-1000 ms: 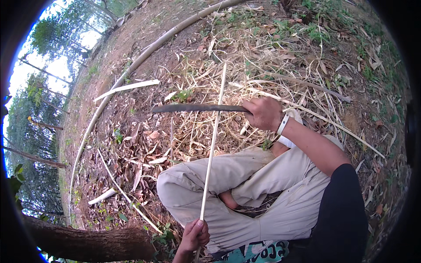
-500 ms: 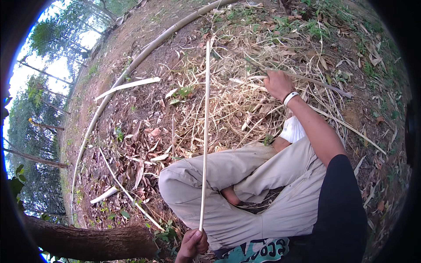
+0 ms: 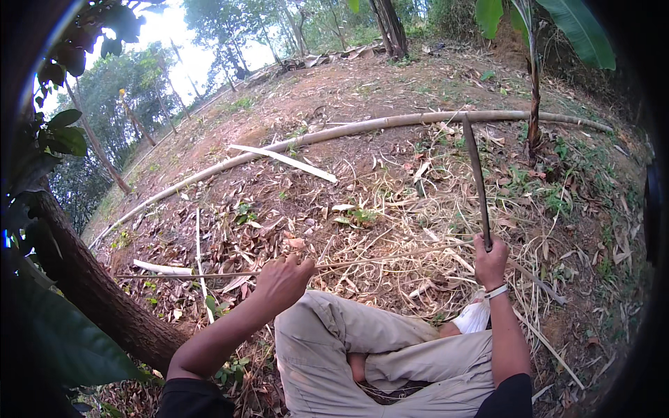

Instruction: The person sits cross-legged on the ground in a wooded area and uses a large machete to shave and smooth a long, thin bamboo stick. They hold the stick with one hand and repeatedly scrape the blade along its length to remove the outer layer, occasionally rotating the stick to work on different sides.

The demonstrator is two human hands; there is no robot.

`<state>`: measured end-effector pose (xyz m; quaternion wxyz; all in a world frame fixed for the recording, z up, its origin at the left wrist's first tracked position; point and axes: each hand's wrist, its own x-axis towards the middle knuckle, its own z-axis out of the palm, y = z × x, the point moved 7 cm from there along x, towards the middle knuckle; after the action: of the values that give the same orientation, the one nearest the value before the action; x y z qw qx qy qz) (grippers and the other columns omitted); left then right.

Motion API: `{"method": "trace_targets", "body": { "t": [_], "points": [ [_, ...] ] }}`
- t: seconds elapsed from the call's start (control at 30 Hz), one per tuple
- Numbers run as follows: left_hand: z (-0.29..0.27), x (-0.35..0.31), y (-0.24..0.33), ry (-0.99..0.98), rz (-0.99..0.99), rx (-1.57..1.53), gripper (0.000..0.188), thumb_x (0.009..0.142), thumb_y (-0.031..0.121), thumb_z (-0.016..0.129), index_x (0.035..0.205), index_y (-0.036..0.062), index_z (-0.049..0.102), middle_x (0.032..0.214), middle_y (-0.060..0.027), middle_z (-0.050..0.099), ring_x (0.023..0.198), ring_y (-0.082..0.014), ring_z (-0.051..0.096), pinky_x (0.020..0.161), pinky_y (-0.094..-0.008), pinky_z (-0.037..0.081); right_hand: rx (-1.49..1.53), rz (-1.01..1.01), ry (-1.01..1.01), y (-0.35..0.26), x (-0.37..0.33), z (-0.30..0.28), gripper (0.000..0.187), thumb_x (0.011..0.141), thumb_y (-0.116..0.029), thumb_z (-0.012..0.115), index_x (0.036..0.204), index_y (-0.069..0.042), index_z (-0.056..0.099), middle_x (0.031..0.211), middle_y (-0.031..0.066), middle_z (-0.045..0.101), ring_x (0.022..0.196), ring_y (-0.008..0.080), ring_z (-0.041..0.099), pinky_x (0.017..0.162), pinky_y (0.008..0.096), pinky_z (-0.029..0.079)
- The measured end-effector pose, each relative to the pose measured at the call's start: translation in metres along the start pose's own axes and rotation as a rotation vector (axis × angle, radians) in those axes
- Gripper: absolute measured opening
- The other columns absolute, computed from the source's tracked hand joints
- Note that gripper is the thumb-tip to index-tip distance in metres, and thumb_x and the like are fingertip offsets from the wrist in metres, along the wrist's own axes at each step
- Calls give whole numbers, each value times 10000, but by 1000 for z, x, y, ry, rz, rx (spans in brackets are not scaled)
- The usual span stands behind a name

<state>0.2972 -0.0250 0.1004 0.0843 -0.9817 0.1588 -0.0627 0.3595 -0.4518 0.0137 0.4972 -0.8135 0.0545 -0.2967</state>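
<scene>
Gripping a thin strip (image 3: 376, 262), the left hand (image 3: 287, 274) shows in the head view with its knuckles up and its fingers clamped round it, just beyond the left knee. The strip runs nearly level across the view, from near the trunk (image 3: 104, 289) on the left, through the fist, to just beside the right hand (image 3: 490, 259). Whether its right end touches that hand, I cannot tell.

The right hand is clamped on the handle of a long dark knife (image 3: 477, 174). The blade points away from the person, leaning slightly left, and its tip overlaps the pole (image 3: 376, 124) in view; whether it touches the pole is not clear. The two hands are well apart. A white band (image 3: 495, 291) circles the right wrist.

Pale trousers (image 3: 397, 359) cover the crossed legs, with a white sock (image 3: 472, 318) below the right forearm. Curled shavings (image 3: 411, 202) lie thick on the ground past the legs, mixed with dry leaves.

The pole curves across the ground farther out. A flat pale slat (image 3: 289, 164) lies near it, its far end close by. To the left lie a short pale piece (image 3: 162, 268) and a slender stick (image 3: 199, 244). At upper right stands a thin stem (image 3: 534, 90) with broad green leaves.
</scene>
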Motion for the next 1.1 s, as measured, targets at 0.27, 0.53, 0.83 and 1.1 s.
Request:
{"method": "trace_targets", "body": {
  "t": [0.27, 0.53, 0.83, 1.1],
  "points": [
    [105, 106, 28, 167, -108, -100, 296, 948, 357, 561, 916, 74, 643, 816, -167, 644, 839, -383, 622, 784, -520, 455, -421, 67, -197, 58, -4, 18, 253, 829, -279, 628, 983, -80, 655, 774, 178, 685, 759, 368, 691, 700, 492, 549],
    [134, 122, -21, 400, -86, -187, 481, 928, 486, 560, 1005, 29, 688, 901, -228, 654, 923, -400, 622, 803, -522, 464, -706, 145, -354, 118, -11, 14, 270, 790, -204, 659, 998, -32, 661, 923, 176, 705, 898, 337, 703, 769, 455, 558],
    [231, 173, -55, 18, -33, -114, 599, 902, 602, 556, 1040, 32, 678, 814, -172, 660, 705, -339, 609, 636, -445, 468, 457, -709, -632, -216, -162, 145, 221, 932, -245, 569, 938, -38, 643, 827, 189, 622, 796, 311, 635, 749, 442, 507],
    [199, 118, -12, -87, -111, -91, 729, 940, 636, 422, 1065, -37, 675, 956, -274, 653, 940, -425, 636, 816, -527, 485, 298, -614, -438, -247, -219, 218, 240, 915, -270, 584, 824, -54, 631, 768, 186, 629, 746, 358, 622, 691, 464, 493]
  ]
}}
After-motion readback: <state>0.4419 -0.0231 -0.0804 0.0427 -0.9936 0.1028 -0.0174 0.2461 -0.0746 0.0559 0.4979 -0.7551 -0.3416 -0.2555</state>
